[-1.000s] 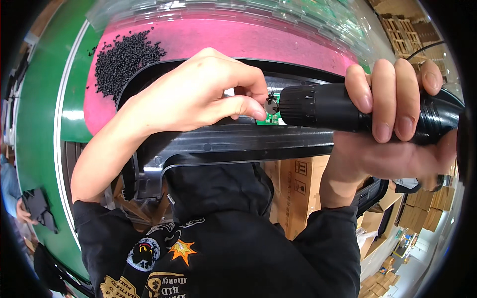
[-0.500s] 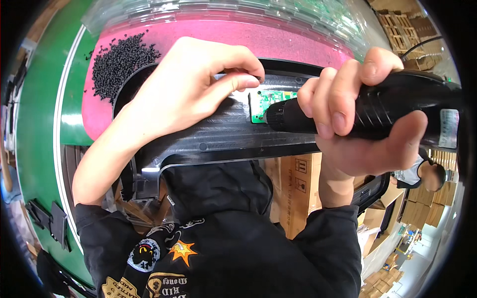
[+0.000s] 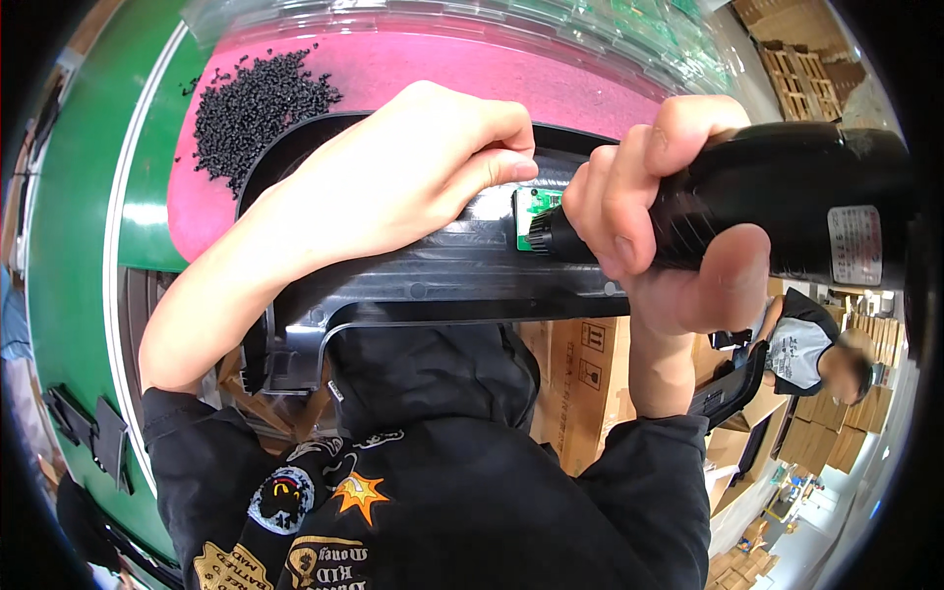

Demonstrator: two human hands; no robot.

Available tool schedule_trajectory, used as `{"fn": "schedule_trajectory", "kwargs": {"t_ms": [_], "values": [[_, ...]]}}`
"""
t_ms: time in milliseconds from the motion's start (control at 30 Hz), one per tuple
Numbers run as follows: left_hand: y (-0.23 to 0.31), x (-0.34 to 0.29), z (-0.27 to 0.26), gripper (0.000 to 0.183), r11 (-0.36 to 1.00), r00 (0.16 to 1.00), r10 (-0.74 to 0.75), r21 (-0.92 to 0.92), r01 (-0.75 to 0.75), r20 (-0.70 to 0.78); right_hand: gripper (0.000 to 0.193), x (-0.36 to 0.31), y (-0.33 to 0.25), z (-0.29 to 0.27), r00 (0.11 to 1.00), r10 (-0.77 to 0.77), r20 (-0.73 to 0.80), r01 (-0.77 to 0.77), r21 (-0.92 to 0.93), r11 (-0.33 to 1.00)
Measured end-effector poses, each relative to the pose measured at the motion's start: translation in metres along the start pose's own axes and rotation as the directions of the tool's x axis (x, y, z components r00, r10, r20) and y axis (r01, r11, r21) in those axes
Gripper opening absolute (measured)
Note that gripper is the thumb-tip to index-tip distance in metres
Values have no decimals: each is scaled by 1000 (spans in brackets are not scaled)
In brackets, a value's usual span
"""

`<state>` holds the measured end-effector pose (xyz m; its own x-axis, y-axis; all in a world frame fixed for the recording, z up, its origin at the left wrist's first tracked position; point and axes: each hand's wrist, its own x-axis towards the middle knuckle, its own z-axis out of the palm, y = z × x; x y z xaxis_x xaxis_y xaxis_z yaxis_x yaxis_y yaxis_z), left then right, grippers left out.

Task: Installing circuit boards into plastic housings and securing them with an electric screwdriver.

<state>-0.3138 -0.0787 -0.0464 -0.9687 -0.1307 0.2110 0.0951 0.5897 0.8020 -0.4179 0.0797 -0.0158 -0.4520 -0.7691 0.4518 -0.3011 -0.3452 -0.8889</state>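
Note:
My right hand (image 3: 644, 211) is wrapped around a black power screwdriver (image 3: 787, 202). Its ribbed nose meets the lower part of a small green circuit board (image 3: 522, 218), hiding much of it; the bit tip cannot be seen. The board lies inside a long black plastic housing (image 3: 442, 261), which stretches in front of me. Just beyond the board's upper left corner, my left hand (image 3: 418, 172) has thumb and index finger pinched together. Anything between those fingertips is too small or hidden to make out. The left wrist rests over the housing's left end.
A heap of small black screws (image 3: 258, 116) sits on the pink mat (image 3: 393, 64), left of the housing. Clear plastic trays (image 3: 472, 22) line the far side. Cardboard boxes (image 3: 575, 393) stand below the table edge. Another person (image 3: 801, 339) is at the right.
The view has shifted slightly, so the housing and screws sit further right. The screwdriver's nose has shifted over the board and covers more of it. My left hand keeps its pinch.

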Motion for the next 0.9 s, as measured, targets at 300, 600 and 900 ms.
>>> {"fn": "schedule_trajectory", "kwargs": {"t_ms": [300, 600, 900], "values": [[-4, 0, 0, 18, 990, 979, 131, -65, -123, 155, 61, -3, -5, -7, 1000, -18, -23, 25, 330, 944], [2, 0, 0, 22, 934, 937, 350, 67, -351, 23, 53, 8, -30, -34, 969, -231, 94, 170, 426, 888], [2, -1, 6, 22, 887, 893, 450, 130, -444, -22, 52, -5, -33, -37, 961, -277, 17, 245, 413, 877]]}}
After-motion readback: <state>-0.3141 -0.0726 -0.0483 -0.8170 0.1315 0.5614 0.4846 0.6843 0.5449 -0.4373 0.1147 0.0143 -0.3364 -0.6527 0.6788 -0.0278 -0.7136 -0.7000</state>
